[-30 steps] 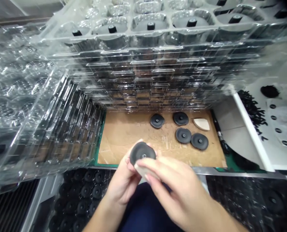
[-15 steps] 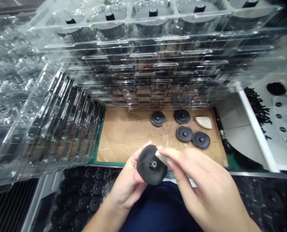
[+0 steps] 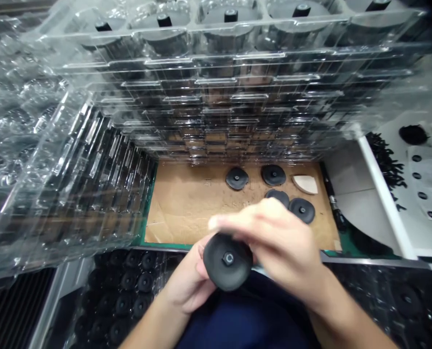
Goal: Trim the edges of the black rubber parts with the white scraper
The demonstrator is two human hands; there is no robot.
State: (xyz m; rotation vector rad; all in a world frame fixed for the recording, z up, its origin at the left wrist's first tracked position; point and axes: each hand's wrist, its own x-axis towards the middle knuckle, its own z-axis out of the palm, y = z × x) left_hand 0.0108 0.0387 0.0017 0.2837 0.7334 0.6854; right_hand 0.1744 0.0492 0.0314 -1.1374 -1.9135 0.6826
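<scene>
My left hand grips a black rounded disc with a short hollow post by its left edge, the post facing me. Curled over the far edge of that disc is my right hand, blurred by motion. The small pale pad it pinched a moment earlier is now mostly hidden by its fingers. Beyond the hands, on a cardboard sheet, lie similar discs, among them one disc on its own and another disc at the right. A pale wedge-shaped piece rests beside them.
Tall stacks of clear plastic trays rise behind and to the left, with black parts in them. At right a white bin borders the cardboard. Trays of black discs sit below the bench edge.
My right hand has moved left and over the disc's far edge, now covering part of one disc on the cardboard. The held disc has shifted slightly down and toward me.
</scene>
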